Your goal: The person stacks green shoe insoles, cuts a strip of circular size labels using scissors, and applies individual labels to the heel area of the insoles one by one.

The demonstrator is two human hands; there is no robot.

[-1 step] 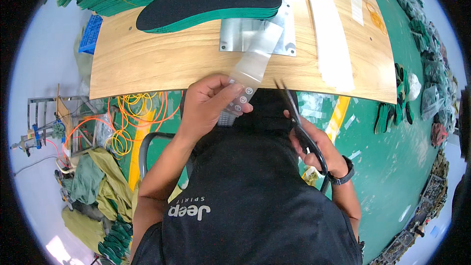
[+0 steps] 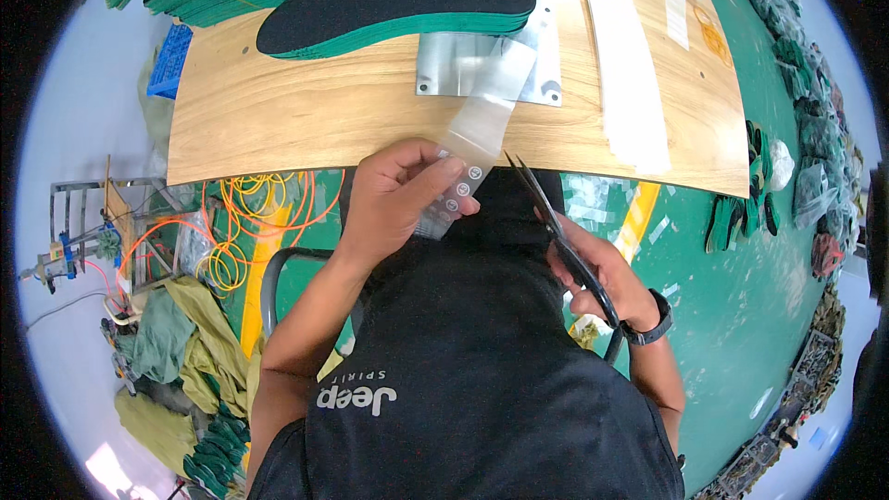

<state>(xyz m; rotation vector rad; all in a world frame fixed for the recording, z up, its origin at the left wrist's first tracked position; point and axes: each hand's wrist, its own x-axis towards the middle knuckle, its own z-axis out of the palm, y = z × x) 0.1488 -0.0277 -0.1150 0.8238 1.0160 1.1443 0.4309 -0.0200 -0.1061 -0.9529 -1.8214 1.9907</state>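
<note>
Black scissors (image 2: 556,231) sit gripped in the right hand (image 2: 602,278), blades parted, tips pointing up-left at the clear plastic strip (image 2: 477,139). Left hand (image 2: 398,199) fingers pinch the strip's near end; its long axis runs away over the wooden desk (image 2: 306,120) edge to a metal plate (image 2: 454,65).

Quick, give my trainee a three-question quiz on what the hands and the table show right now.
1. True or false: the right hand holds black scissors.
2. What does the left hand hold? A. a clear strip B. a hammer C. a cup
3. What lies on the wooden table at the far side, stacked?

Key
1. True
2. A
3. Green and black insoles
</note>
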